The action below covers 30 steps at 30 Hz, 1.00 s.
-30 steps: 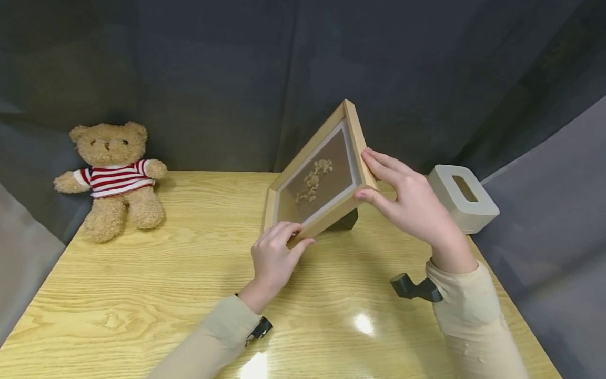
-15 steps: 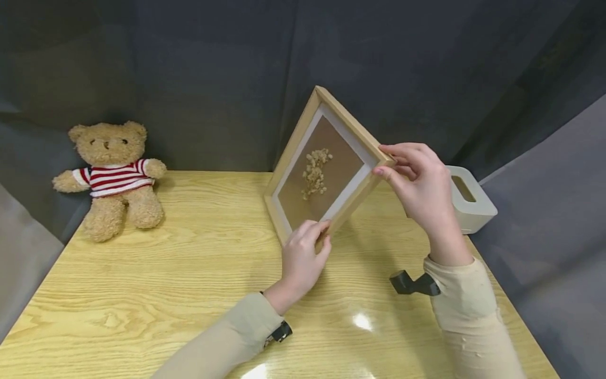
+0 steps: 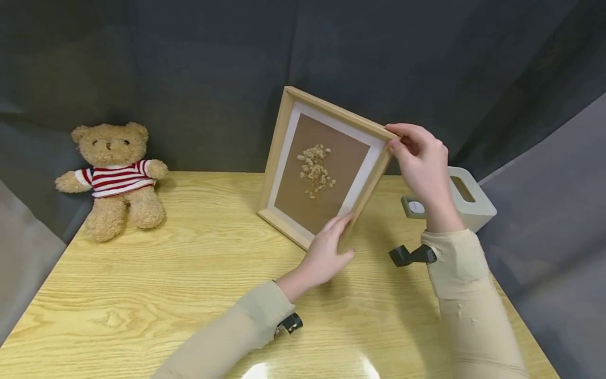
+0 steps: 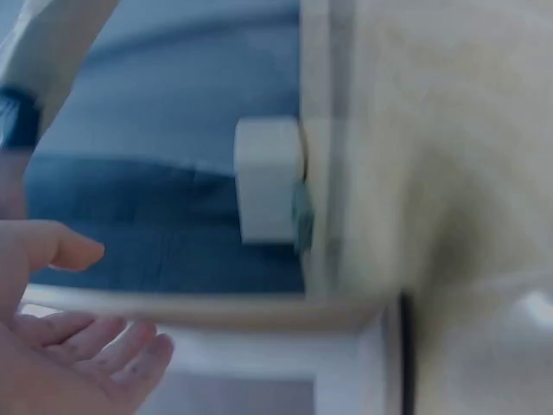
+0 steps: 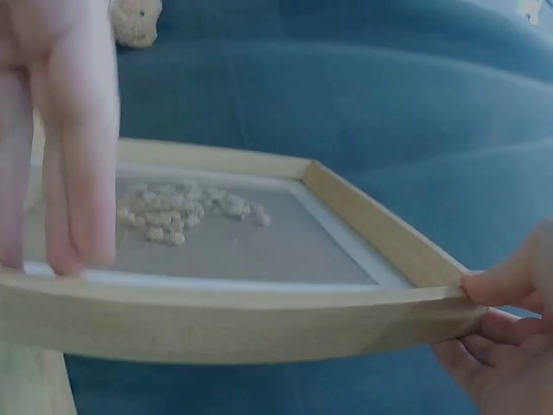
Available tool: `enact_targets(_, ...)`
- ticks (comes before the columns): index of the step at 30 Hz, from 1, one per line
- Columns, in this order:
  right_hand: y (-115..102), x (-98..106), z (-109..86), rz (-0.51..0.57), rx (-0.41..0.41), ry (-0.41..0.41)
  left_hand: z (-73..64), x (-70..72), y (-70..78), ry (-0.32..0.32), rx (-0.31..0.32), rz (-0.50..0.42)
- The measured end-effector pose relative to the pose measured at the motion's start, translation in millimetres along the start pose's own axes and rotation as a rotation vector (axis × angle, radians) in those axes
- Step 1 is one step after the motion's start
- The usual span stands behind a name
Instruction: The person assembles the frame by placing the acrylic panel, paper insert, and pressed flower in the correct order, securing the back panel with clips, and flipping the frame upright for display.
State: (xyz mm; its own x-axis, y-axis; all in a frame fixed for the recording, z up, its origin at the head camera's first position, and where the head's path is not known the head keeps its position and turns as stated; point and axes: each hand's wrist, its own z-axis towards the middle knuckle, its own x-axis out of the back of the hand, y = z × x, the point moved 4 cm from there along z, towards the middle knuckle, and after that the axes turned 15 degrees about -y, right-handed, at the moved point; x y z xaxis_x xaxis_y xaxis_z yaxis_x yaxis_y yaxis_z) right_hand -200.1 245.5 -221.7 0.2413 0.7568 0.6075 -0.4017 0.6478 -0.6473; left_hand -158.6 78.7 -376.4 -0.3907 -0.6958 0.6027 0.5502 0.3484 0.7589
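A light wooden picture frame (image 3: 338, 109) stands tilted at the back of the table, its lower left corner near the tabletop. Behind its white mat is a cluster of dried flowers (image 3: 314, 171) on brown backing. My right hand (image 3: 423, 166) pinches the upper right corner between thumb and fingers, which the right wrist view shows close by. On the right-hand side bar rests my left hand (image 3: 326, 258), fingers nearly straight. In the left wrist view its thumb (image 4: 78, 251) stands apart from the frame (image 4: 233, 309).
On the left, a teddy bear (image 3: 118, 181) in a red-striped shirt sits against the dark curtain (image 3: 213, 84). A white tissue box (image 3: 475, 205) stands at the right edge of the wooden table (image 3: 142, 295), with a small green box (image 3: 413, 207) beside it, partly hidden by my right wrist.
The frame has turned to face me more, its top swinging left and its right corner rising with my right hand. My left hand has slid rightward along the frame, and its grip has loosened.
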Motion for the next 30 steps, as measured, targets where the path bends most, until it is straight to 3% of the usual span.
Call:
enact_targets(1, 3.3, -0.4, 3.5, 0.01, -0.011, -0.005, 1.5, 7.2, -3.7, 0.007, 0.006, -0.02)
enact_targets(3, 10.8, -1.4, 9.8, 0.045, -0.028, -0.019, 3.2, 28.8, -14.0, 0.082, 0.01, -0.072)
enact_targets(6, 21.3, -3.0, 18.4, 0.108, -0.032, -0.037, 1.8, 73.0, -37.6, 0.289, 0.005, -0.12)
enact_targets(9, 29.0, -5.3, 26.7, 0.183, -0.014, -0.056, -4.7, 117.3, -67.9, 0.471, 0.054, -0.074)
enact_targets(11, 31.7, -8.5, 32.5, 0.217, 0.002, -0.077, -10.0, 139.9, -86.5, 0.515, 0.118, -0.044)
enact_targets(13, 32.7, -12.6, 38.3, 0.243, 0.01, -0.105, -14.5, 155.6, -100.9, 0.495, 0.163, -0.058)
enact_targets(17, 34.9, -21.9, 48.9, 0.297, 0.012, -0.162, -20.7, 166.6, -115.0, 0.38, 0.167, -0.187)
enact_targets(20, 39.7, -27.2, 53.7, 0.365, 0.013, -0.184, -25.1, 165.2, -117.6, 0.348, 0.143, -0.27)
enact_targets(30, 57.9, -47.5, 48.2, 0.49, 0.002, -0.264, -45.4, 157.0, -125.5, 0.482, 0.088, -0.38)
